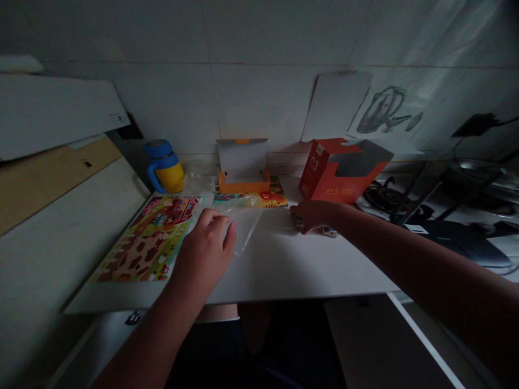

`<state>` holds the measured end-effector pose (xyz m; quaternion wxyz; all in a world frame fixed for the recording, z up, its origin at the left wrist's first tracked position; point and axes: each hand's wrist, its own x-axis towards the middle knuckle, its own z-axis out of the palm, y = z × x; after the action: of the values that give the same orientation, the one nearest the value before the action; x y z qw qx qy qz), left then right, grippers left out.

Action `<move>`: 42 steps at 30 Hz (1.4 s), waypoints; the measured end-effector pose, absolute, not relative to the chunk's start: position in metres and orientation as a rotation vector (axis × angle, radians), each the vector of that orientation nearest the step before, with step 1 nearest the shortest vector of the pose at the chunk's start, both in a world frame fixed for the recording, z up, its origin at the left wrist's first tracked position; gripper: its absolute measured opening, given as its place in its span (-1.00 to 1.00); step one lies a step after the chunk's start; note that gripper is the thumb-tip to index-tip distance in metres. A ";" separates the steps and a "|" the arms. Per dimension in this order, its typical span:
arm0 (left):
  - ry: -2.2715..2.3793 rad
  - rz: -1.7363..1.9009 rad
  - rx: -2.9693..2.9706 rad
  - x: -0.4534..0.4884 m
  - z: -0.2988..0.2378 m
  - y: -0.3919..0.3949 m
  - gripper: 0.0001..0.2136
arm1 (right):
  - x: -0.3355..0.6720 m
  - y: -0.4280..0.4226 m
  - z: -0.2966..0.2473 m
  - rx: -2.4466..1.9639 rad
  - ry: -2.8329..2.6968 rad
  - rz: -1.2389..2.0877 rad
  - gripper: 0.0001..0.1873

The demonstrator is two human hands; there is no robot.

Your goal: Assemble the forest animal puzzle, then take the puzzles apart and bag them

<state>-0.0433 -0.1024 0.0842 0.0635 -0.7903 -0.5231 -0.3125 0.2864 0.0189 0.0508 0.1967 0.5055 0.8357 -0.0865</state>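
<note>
Forearms (pixel 162 313), closest to the camera, enter the head view from seven and four o'clock (hours read about its centre). At eight o'clock, the left hand (pixel 206 243) is partly open, fingers bent and thumb apart, at a clear plastic bag (pixel 246 222); whether it pinches the film cannot be told. Between three and four, the right hand (pixel 312 213) is cupped palm-down over small pieces (pixel 330 232) (mostly hidden) on the white tabletop (pixel 284 275); its grip cannot be told. Near half past eight lies a farm-picture sheet (pixel 141 246); near half past nine stands a blue-and-yellow mug (pixel 172 175). At eleven, an open orange box (pixel 245 187), lid raised, overlaps an animal-print sheet (pixel 273 200). Near three, a red box (pixel 312 173) stands just beyond the right hand.
</note>
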 end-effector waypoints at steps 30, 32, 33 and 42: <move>-1.455 -1.438 -2.396 0.014 0.064 -0.128 -0.79 | 0.189 -0.061 0.082 1.389 2.867 -1.232 -0.56; -1.442 -1.444 -2.439 0.018 0.062 -0.133 -0.78 | 0.187 -0.063 0.068 1.356 2.891 -1.279 -0.68; -1.427 -1.431 -2.466 0.019 0.062 -0.134 -0.78 | 0.185 -0.065 0.062 1.328 2.907 -1.331 -0.76; -1.379 -1.329 -2.706 0.033 0.062 -0.147 -0.79 | 0.186 -0.083 0.024 1.418 3.005 -1.588 -0.83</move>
<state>0.0327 -0.1468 0.0624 -0.0866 -0.8132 -0.4144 -0.3993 0.1857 -0.0834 0.0238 -0.2673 0.3710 0.7863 -0.4155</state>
